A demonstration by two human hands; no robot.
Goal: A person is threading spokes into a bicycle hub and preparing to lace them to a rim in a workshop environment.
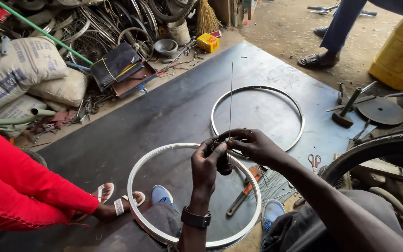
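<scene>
A big dark metal sheet (164,112) covers the floor, and everything sits on it. Two bare wheel rims lie flat here: the near rim (138,172) right under the hands, the far rim (299,116) just beyond, the two close together. At the left edge, another person in a red sleeve (19,186) rests sandalled feet against the near rim. Off to the right, a hammer (346,112) stands head-down on the sheet beside a round metal disc (381,110), and scissors (314,162) lie near a tyre (374,149).

Now the hands, raised above the near rim. The left hand (206,163), watch on the wrist, has its fingers clamped round a small dark hub (221,163). The right hand (257,147) pinches its fingers together on a thin spoke (231,98), which stands nearly upright out of the hub. Below them, an orange-handled tool (244,193) lies inside the near rim.
</scene>
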